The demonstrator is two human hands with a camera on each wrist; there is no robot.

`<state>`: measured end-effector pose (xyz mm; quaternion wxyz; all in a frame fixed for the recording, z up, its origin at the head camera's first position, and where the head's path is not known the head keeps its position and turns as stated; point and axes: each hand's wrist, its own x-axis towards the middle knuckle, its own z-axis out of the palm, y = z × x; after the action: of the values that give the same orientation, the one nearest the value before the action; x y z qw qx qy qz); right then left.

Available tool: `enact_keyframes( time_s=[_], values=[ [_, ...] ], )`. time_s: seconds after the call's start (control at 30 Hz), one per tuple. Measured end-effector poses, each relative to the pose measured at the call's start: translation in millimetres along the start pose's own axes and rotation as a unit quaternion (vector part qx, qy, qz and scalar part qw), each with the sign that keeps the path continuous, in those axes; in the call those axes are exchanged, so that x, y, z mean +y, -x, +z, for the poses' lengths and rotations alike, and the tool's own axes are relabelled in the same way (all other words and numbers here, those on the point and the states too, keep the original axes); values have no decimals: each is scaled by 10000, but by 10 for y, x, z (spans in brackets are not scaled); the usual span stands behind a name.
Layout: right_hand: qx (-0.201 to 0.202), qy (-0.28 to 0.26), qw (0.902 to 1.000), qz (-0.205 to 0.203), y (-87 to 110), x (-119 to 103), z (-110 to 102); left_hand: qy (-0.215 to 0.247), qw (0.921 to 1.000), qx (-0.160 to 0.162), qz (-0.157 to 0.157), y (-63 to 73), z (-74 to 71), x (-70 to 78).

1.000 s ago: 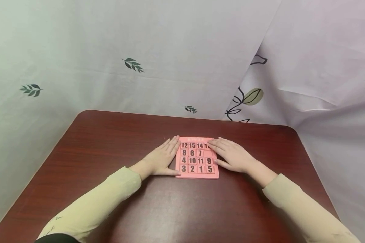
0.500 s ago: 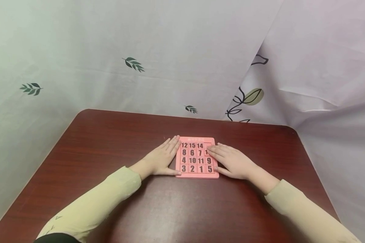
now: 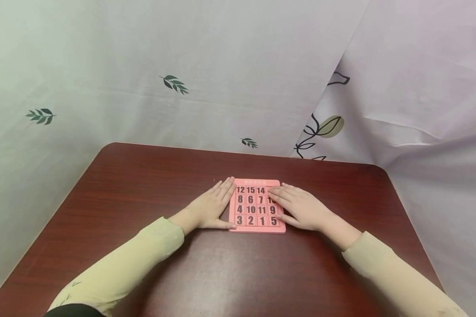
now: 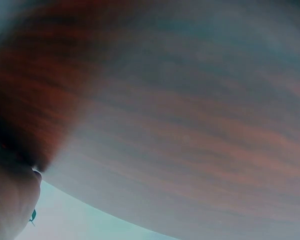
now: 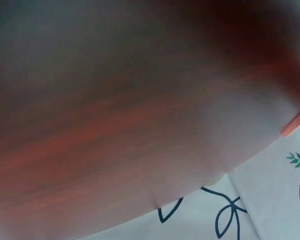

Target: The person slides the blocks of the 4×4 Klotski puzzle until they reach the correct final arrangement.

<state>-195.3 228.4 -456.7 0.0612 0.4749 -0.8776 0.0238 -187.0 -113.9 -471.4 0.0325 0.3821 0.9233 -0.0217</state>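
Observation:
A pink sliding number puzzle (image 3: 256, 215) lies flat on the table, its black-numbered tiles in a square grid. My left hand (image 3: 209, 207) rests along its left edge, fingers straight and thumb at the lower left corner. My right hand (image 3: 304, 208) lies over the upper right side. Its straight fingers touch the right column and partly cover the tile (image 3: 272, 200) in the second row, whose number I cannot fully read. Above that tile the top right slot looks vacant, though fingers hide part of it. In the right wrist view only the puzzle's edge (image 5: 296, 123) shows.
The dark red-brown wooden table (image 3: 206, 273) has rounded far corners. Right behind it hangs a pale curtain (image 3: 222, 66) with leaf prints, which also drops along both sides. Both wrist views are mostly blurred tabletop.
The right column's top tile has slid down into the second-row gap, leaving the corner slot vacant. My right hand moved toward me with it, then slightly back up. The left hand stayed still.

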Motion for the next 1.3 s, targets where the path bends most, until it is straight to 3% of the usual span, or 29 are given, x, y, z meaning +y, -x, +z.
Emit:
enact_keyframes(
  time_s=[0.4,1.0,1.3],
  values=[
    [-211,-114,9997,-23,-299,-27,31,18,10000,-14,20,-12,20,1],
    [-156,-69,9997,146,-59,109,19,46,10000,-4,4,-6,10,0],
    [8,-115,9999,-13,-189,28,-13,42,10000,-30,-27,4,2,-1]
  ],
)
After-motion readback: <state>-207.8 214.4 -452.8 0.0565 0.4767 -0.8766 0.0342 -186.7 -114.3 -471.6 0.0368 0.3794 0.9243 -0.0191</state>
